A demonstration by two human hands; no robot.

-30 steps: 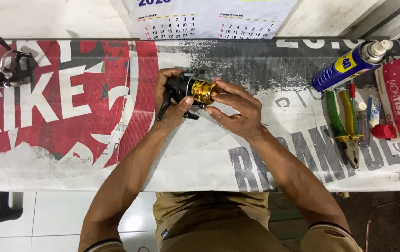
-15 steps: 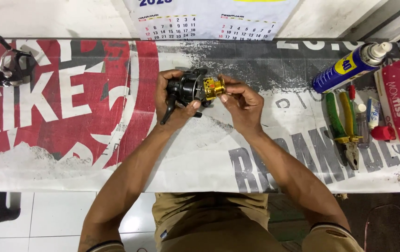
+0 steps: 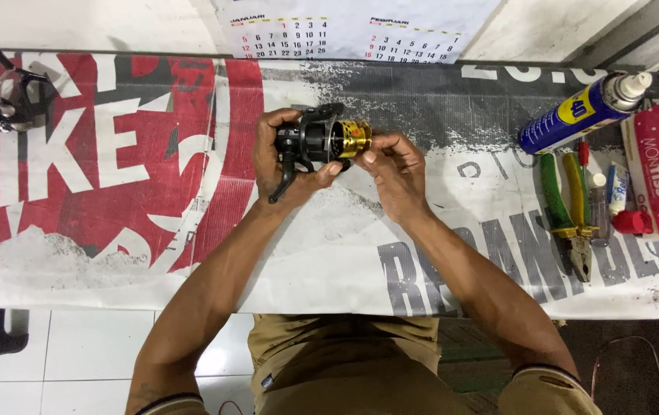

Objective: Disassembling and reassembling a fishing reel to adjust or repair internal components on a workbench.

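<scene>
Both hands hold reel (image 3: 315, 142): left grip (image 3: 287, 165) wraps body, right (image 3: 391, 165) pinches spool (gold).

light: bright, even | shadows: soft (faint under arms) | focus: sharp | edges: slightly bowed

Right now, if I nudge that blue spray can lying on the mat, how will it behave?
The spray can lies on its side and is round, so it would probably roll. Its smooth metal may feel slippery. The pliers beside it might stop it.
</scene>
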